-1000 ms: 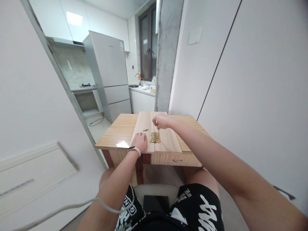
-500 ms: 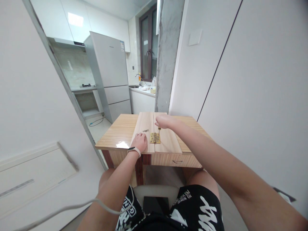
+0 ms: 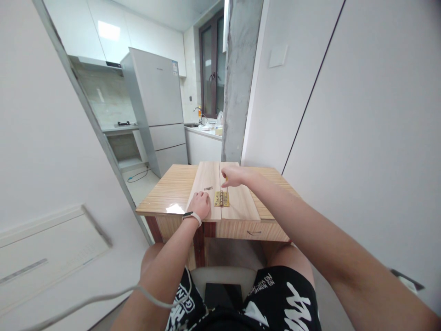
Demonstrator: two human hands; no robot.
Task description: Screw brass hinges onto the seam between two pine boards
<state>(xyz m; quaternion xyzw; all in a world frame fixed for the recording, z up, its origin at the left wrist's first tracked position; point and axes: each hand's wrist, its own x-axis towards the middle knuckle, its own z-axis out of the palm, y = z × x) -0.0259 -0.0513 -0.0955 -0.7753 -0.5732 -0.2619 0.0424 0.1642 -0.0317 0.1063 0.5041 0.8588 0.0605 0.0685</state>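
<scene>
A brass-coloured hinge [image 3: 221, 199] lies across the seam between two pale wooden boards, the left board [image 3: 206, 172] and the right board [image 3: 243, 204]. My right hand [image 3: 233, 176] is closed round a screwdriver [image 3: 227, 180] and held above the hinge's right leaf. Most of the screwdriver's handle is hidden in the fist, and its thin shaft points down at that leaf. Flat on the left board, beside the hinge, rests my left hand [image 3: 200, 204] with its fingers stretched out. A small dark patch [image 3: 208, 188] on the left board is too small to make out.
Both boards lie on a wood-grain table [image 3: 165, 193] with a drawer [image 3: 254, 230] in front. A white cable [image 3: 113, 293] crosses my left forearm. Behind the table stand a grey fridge [image 3: 160, 92] and a concrete pillar [image 3: 236, 82]; a white wall [image 3: 361, 115] is on the right.
My right hand with the screwdriver has shifted very slightly and turned at the wrist above the hinge; less of the screwdriver shows now. My left hand has stayed on the board.
</scene>
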